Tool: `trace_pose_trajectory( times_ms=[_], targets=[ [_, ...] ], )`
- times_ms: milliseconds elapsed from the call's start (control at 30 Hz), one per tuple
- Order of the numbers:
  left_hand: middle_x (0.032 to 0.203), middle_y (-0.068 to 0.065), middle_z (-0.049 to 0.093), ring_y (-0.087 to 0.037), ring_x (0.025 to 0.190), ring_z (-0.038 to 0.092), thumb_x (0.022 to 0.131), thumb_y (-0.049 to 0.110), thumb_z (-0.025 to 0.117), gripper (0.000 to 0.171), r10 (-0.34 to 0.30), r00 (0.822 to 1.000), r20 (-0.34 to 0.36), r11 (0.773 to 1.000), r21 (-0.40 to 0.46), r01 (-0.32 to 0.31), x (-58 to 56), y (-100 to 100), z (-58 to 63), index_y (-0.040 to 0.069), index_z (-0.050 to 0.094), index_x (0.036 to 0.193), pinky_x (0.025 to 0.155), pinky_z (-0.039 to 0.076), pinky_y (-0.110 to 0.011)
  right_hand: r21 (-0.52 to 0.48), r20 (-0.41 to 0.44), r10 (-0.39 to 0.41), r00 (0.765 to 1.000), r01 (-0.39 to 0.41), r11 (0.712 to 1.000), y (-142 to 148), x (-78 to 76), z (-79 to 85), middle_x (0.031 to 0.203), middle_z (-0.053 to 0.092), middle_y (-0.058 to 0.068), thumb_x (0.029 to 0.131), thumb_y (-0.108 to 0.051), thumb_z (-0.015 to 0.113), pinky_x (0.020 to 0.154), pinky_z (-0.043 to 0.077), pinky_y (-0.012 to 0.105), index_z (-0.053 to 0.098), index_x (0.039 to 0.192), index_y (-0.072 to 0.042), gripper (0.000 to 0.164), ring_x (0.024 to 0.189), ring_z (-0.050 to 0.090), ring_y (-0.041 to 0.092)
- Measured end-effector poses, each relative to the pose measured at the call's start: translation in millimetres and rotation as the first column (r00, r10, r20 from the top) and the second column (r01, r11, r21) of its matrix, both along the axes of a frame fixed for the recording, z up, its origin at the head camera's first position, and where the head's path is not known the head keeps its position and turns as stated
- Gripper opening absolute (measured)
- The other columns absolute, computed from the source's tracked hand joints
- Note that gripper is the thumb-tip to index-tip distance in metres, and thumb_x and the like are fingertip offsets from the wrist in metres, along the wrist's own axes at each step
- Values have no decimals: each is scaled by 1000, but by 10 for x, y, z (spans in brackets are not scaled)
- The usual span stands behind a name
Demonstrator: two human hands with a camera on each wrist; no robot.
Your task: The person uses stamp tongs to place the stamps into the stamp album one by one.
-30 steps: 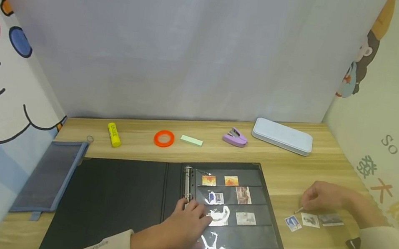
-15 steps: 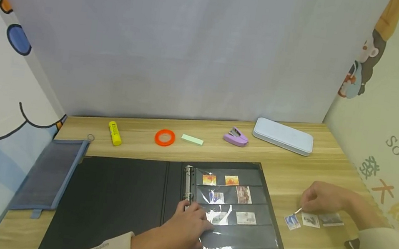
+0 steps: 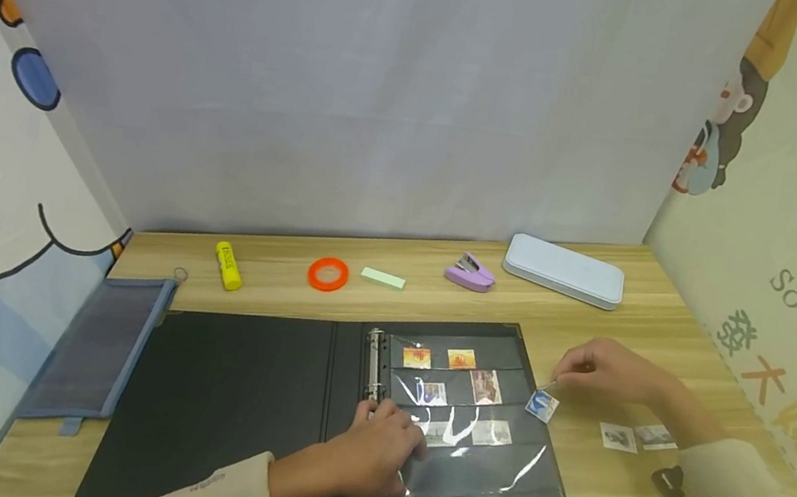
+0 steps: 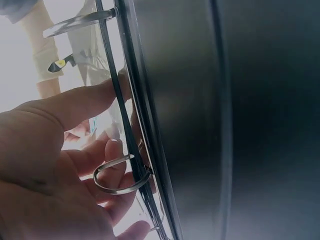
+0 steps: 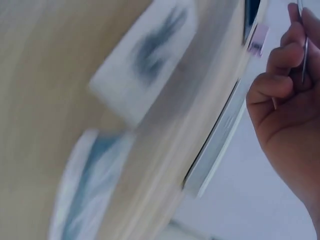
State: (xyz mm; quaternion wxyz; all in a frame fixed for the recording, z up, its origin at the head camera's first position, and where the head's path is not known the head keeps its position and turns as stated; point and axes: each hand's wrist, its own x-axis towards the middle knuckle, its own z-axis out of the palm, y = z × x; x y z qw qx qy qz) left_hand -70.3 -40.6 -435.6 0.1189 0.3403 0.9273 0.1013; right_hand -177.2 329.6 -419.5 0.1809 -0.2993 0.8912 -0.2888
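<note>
A black ring binder (image 3: 235, 395) lies open, its clear-pocket page (image 3: 488, 483) holding several stamps in the upper rows. My left hand (image 3: 375, 451) rests on the inner side of this page, by the metal rings (image 4: 117, 175), with relaxed fingers. Beyond the page's right edge, my right hand (image 3: 605, 372) pinches slim metal tweezers (image 5: 305, 55). At their tip hangs a blue-and-white stamp (image 3: 542, 405), over the page's edge. Two more stamps lie on the table: a grey one with a dark figure (image 3: 619, 438) and a grey-toned one (image 3: 655, 437).
Along the back stand a yellow glue stick (image 3: 228, 266), an orange-red tape ring (image 3: 328, 274), a pale green strip (image 3: 383, 278), a purple stapler (image 3: 470, 272) and a light blue case (image 3: 563, 270). A mesh pouch (image 3: 98, 347) lies left; a small black item (image 3: 668, 482) lies right.
My right hand has moved left with the tweezers, lifting the blue-and-white stamp from the table to the page's right edge. The left hand stays almost in place.
</note>
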Motion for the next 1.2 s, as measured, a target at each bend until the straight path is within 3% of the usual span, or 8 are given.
trace_pose_trajectory(
  times_ms=[333,533,700,1000,1200],
  targets=[
    [109,8,59,-16,107,46,68,31,79,39,-3,1000,-1,1000,13,3,-7,-34,2,26,59,101,93,31,-47,-28,-49,93,994,-94,995,-542,-52,15,81,69,-9,89,-20,66,66,48,20,74,88,-15,9,71,53,-2],
    [108,8,60,-15,106,46,68,32,79,40,-5,1000,-5,1000,5,5,-7,-41,-12,26,59,102,94,31,-47,0,-94,231,968,-232,973,-935,-16,-59,78,66,-14,87,-19,67,65,46,18,73,85,-19,7,69,51,-6],
    [108,8,60,-15,107,46,68,32,78,41,-11,1000,5,1000,10,11,-28,-38,-28,26,59,104,95,31,-48,26,-75,301,951,-300,954,-1218,67,-60,78,68,-15,87,-21,67,68,48,17,73,83,-20,7,71,54,-8],
    [110,9,60,-14,108,46,68,35,80,42,-17,1000,6,1000,5,17,-24,-28,-16,27,59,103,97,32,-48,75,-18,345,938,-343,936,-1414,212,-140,77,69,-15,85,-18,69,69,47,15,74,82,-21,7,71,54,-9],
    [111,9,60,-14,109,45,68,35,80,42,-21,1000,11,1000,-3,21,-36,-20,-9,27,59,103,97,31,-47,89,-54,413,909,-408,909,-1479,268,-183,72,66,-16,82,-17,68,67,44,12,73,79,-21,8,67,51,-10]
  ],
)
